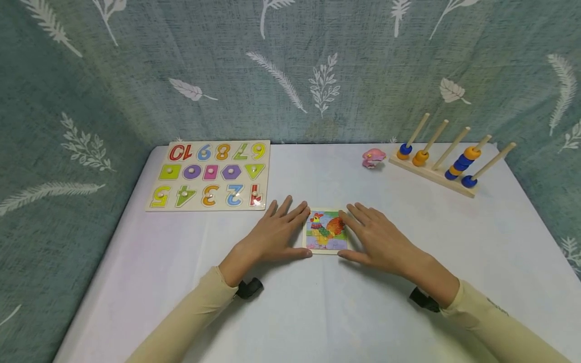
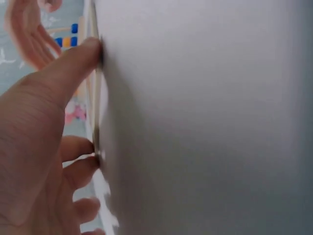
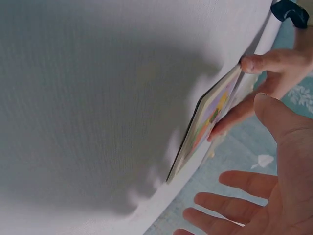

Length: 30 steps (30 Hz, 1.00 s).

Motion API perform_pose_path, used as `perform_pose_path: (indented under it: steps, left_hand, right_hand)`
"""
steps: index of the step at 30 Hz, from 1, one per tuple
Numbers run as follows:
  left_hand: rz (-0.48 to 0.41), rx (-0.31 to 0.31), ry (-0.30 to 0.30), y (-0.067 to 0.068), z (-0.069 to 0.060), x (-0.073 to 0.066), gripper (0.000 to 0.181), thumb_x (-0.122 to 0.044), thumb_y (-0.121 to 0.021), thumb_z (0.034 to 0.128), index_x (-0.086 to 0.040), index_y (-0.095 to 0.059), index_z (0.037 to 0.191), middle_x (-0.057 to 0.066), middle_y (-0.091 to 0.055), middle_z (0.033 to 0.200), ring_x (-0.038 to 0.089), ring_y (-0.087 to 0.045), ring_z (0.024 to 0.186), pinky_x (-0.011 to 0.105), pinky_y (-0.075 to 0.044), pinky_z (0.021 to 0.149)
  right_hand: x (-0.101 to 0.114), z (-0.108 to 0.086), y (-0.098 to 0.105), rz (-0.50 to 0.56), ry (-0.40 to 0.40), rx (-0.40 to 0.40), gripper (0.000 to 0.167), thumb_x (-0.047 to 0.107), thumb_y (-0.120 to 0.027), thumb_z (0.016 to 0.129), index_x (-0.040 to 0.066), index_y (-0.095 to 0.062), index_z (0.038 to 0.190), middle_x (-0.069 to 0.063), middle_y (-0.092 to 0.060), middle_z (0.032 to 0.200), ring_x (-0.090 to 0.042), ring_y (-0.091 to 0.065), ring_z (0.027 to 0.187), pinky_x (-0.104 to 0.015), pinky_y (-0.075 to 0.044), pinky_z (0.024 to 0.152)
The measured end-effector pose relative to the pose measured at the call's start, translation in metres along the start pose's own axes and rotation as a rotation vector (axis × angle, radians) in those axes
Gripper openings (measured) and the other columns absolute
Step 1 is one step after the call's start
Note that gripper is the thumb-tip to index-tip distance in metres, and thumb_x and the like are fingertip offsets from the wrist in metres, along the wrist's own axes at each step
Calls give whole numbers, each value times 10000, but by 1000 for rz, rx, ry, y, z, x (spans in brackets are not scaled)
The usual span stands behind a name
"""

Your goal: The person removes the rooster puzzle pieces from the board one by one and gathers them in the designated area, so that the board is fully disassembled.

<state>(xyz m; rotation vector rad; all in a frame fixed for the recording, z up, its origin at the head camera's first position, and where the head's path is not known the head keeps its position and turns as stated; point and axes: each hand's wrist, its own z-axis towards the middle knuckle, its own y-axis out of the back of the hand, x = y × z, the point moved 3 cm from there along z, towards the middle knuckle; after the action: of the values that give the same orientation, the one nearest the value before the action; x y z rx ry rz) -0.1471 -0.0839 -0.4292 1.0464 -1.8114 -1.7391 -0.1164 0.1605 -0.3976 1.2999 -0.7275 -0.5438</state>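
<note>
A small square rooster jigsaw puzzle in a pale wooden frame lies on the white-covered table between both hands. My left hand touches its left side, thumb at the near corner and index fingertip at the far one, the other fingers spread. To the right of the puzzle, my right hand has its fingers extended, the thumb near the near right corner. From the right wrist view, the right hand appears apart from the puzzle, while the left hand touches the far side.
A wooden number-and-shape board lies at the back left. At the back right stand a pink toy figure and a bead-stacking rack with upright pegs. Leaf-patterned green fabric hangs behind the table.
</note>
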Motion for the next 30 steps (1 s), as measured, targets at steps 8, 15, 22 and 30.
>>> perform_pose_path:
  steps: [8,15,22,30]
  left_hand:
    - [-58,37,28,-3,11,-3,1098,-752,-592,837,-125,-138,1616,22,-81,1673,331,-21,1521,572,-63,1187]
    - [-107,31,51,-3,13,-3,1122,-744,-640,807,-131,-161,1616,15,-79,1675,317,-1,1523,599,-31,1176]
    - [-156,-10,63,-2,15,0,1122,-741,-703,752,-156,-258,1600,18,-118,1672,324,-16,1524,612,-26,1171]
    - [-202,-42,63,-6,19,3,1135,-752,-730,711,-157,-310,1581,10,-125,1672,318,-10,1526,615,-2,1168]
  right_hand:
    - [-3,12,0,70,-17,-4,778,523,-744,857,2,-551,1401,-249,-503,1437,-417,-472,1324,-566,-388,1067]
    - [-1,33,-2,144,-27,-10,640,411,-806,838,13,-640,1311,-159,-643,1213,-300,-622,1077,-466,-531,903]
    - [-2,58,-8,231,-36,-41,436,340,-828,830,44,-732,1136,-46,-643,942,-136,-518,765,-307,-467,662]
    - [-4,78,-17,252,-75,13,318,296,-823,829,88,-752,1059,-5,-620,890,-130,-499,728,-303,-440,625]
